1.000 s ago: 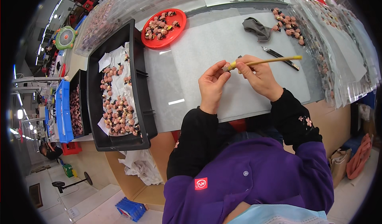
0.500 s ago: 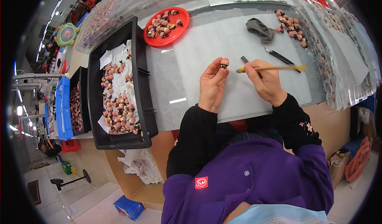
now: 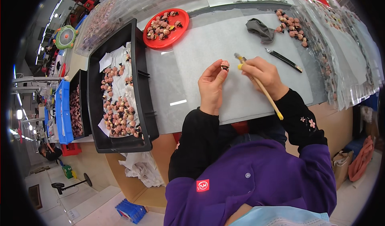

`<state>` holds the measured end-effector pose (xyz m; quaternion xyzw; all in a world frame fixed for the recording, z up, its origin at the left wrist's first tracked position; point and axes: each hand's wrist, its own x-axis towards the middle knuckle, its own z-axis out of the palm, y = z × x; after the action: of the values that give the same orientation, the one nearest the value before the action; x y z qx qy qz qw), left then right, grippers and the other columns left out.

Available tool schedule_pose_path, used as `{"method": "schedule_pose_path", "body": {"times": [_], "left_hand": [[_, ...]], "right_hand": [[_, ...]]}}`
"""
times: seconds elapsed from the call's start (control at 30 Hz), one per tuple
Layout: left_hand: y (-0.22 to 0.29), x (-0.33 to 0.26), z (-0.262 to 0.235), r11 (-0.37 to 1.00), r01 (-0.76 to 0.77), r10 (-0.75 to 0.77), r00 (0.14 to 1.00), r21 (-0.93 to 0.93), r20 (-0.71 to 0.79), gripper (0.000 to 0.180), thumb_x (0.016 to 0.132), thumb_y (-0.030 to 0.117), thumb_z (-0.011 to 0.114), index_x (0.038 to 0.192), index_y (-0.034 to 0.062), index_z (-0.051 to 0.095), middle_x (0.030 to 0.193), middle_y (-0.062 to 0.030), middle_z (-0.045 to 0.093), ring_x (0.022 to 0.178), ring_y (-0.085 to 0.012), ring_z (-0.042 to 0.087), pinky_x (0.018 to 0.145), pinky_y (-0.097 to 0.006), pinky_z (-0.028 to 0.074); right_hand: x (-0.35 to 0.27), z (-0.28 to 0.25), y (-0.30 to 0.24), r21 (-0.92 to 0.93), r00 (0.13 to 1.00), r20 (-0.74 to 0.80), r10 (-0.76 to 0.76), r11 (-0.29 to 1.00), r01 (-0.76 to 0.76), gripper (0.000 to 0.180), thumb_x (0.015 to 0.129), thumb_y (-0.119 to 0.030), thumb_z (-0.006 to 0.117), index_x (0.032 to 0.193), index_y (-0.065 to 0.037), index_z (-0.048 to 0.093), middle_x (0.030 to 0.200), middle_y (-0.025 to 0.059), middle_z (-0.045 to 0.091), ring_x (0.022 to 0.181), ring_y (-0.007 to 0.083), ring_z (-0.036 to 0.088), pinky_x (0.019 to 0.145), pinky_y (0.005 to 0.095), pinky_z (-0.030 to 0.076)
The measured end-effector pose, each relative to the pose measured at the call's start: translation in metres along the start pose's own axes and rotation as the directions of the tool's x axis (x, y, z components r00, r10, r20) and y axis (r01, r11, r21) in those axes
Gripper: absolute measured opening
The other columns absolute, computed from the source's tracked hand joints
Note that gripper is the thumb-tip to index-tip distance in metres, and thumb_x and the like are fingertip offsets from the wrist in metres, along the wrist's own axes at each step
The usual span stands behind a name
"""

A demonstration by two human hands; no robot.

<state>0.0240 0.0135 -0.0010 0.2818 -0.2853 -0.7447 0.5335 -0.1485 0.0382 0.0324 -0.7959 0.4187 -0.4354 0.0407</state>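
Observation:
My left hand (image 3: 211, 86) pinches a small figurine (image 3: 225, 65) with a pink, bumpy top and dark lower part, held upright between thumb and fingertips above the white sheet (image 3: 200, 45). Just to its right, my right hand (image 3: 262, 75) is closed around a slender wooden-handled brush (image 3: 268, 95). The handle slants down toward me and ends in a yellow tip. A grey tip and a bit of yellow stick out past my fingers on the figurine's side; whether both belong to one tool I cannot tell. Brush and figurine are apart.
A black craft knife (image 3: 283, 60) and a grey cloth (image 3: 260, 30) lie on the right. Loose figurines (image 3: 294, 29) sit beyond them, beside stacked clear trays (image 3: 341, 57). On the left stand a red plate (image 3: 182, 25) of figurines and a deep black crate (image 3: 146, 93) holding more.
The brush has swung in my right hand: its handle pointed right and now slants down toward me. The grey tip has moved slightly left and away from me. My left hand has barely shifted.

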Motion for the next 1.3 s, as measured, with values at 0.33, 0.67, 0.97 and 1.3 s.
{"method": "schedule_pose_path", "body": {"times": [0.33, 0.67, 0.97, 1.3], "left_hand": [[0.000, -0.003, 0.007, 0.984, -0.089, 0.084, 0.996, 0.151, 0.040, 0.035, 0.074, -0.010, 0.061, 0.109, -0.0053, 0.053, 0.099, -0.0112, 0.059, 0.093, -0.0179, 0.058, 0.082, -0.027, 0.048], [-0.003, -0.003, 0.010, 0.974, -0.048, 0.034, 0.997, 0.223, 0.066, 0.034, 0.078, -0.007, 0.059, 0.111, -0.0050, 0.052, 0.102, -0.0123, 0.060, 0.093, -0.0208, 0.059, 0.083, -0.029, 0.046], [0.000, -0.002, 0.007, 0.989, 0.058, -0.075, 0.989, 0.133, 0.131, 0.036, 0.080, -0.002, 0.059, 0.114, -0.0055, 0.050, 0.104, -0.0141, 0.060, 0.093, -0.0215, 0.060, 0.084, -0.029, 0.048], [0.006, -0.001, 0.004, 0.990, 0.143, -0.141, 0.984, -0.014, 0.113, 0.033, 0.086, 0.007, 0.056, 0.117, -0.0015, 0.048, 0.108, -0.0133, 0.058, 0.101, -0.0255, 0.057, 0.085, -0.032, 0.048]], "right_hand": [[-0.012, -0.034, 0.041, -0.507, 0.967, 0.095, 0.238, 0.847, -0.159, 0.040, 0.069, 0.001, 0.061, 0.108, -0.005, 0.055, 0.100, 0.0087, 0.057, 0.091, 0.0268, 0.054, 0.078, 0.0361, 0.043], [-0.044, -0.054, 0.057, -0.435, 0.887, -0.020, 0.462, 0.795, -0.423, 0.030, 0.078, 0.000, 0.057, 0.107, 0.001, 0.054, 0.098, 0.0149, 0.056, 0.088, 0.0297, 0.054, 0.077, 0.0339, 0.043], [-0.015, -0.024, -0.015, -0.073, 0.899, -0.014, 0.437, 0.896, -0.437, 0.020, 0.086, -0.003, 0.049, 0.105, 0.003, 0.053, 0.087, 0.0157, 0.056, 0.077, 0.0253, 0.055, 0.068, 0.0310, 0.044], [-0.003, -0.010, -0.034, 0.166, 0.723, 0.198, 0.661, 0.705, -0.690, 0.019, 0.088, -0.009, 0.050, 0.102, 0.003, 0.055, 0.067, 0.0112, 0.056, 0.060, 0.0170, 0.054, 0.057, 0.0275, 0.044]]}}
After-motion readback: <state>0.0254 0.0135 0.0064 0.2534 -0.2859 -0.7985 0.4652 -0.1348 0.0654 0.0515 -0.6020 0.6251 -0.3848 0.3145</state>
